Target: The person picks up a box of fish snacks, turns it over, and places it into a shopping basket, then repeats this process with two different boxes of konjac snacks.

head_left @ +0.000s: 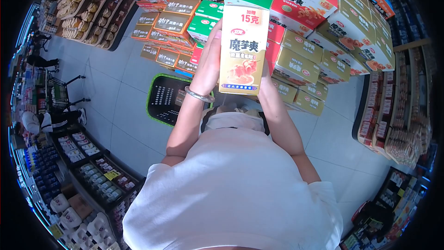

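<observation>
A white and gold snack box (243,41) with red and black printing is held upright between my two hands, its printed side toward me. My left hand (212,55) is pressed along the box's left side, and a bracelet circles that wrist. On the right side, my right hand (266,78) holds the box too, its fingers mostly hidden behind it. Directly beyond stands a stack of similar gold boxes (298,65), with red boxes (303,0) and green boxes (203,25) among them.
A black shopping basket with a green rim (149,104) sits on the tiled floor to my left. Brown and orange boxes (171,23) are piled at the front left. Shelves (99,14) flank both sides. A person (55,119) and a shopping cart (59,90) are at far left.
</observation>
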Motion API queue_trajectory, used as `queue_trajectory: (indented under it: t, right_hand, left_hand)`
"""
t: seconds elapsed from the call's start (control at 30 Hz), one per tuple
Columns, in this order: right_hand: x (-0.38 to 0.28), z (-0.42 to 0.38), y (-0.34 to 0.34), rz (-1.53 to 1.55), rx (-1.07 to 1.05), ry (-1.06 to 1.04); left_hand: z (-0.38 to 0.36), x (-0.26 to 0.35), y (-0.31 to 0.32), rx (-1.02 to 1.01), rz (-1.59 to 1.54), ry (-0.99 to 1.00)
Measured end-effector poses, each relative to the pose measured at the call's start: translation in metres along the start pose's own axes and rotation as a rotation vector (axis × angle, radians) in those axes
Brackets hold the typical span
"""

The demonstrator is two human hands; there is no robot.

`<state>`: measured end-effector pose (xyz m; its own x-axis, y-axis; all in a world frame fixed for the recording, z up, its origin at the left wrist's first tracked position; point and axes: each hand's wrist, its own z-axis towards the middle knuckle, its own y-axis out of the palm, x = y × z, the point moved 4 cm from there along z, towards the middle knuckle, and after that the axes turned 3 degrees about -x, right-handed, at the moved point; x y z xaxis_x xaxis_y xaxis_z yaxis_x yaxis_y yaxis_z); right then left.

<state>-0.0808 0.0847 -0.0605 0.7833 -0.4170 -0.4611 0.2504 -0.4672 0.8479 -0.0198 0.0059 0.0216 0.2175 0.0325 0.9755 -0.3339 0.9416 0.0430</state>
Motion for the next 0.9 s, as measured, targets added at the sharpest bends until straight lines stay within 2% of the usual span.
queue_trajectory:
  t: [0.43,0.9]
  right_hand:
    - [-0.003,-0.008,0.002,-0.025,-0.002,-0.025]
    - [-0.005,-0.007,-0.007,-0.04,0.026,-0.026]
  left_hand:
    - [-0.003,0.003,0.003,0.013,0.125,0.037]
    - [-0.004,-0.001,0.007,0.027,0.139,-0.035]
